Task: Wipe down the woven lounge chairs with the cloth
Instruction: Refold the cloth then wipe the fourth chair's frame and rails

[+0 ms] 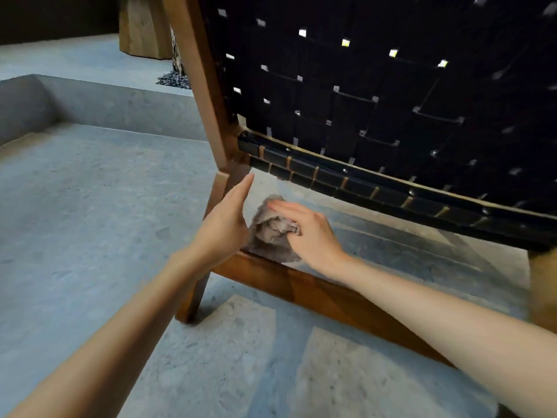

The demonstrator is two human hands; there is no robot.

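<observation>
I see the back of a lounge chair (376, 95) with black woven straps in a brown wooden frame. A crumpled grey-beige cloth (268, 233) lies against the low wooden crossbar (301, 285) near the chair's left rear leg. My right hand (307, 230) holds the cloth, thumb tucked into its folds and fingers laid over the top. My left hand (226, 218) is beside the cloth on its left, fingers straight and together, pointing up toward the frame joint; whether it touches the wood is unclear.
The floor (90, 206) is grey speckled stone with a raised step (105, 98) at the left. A wooden block (141, 28) and a pile of dark pebbles (174, 78) sit at the back. Another wooden leg (542, 285) is at the right edge.
</observation>
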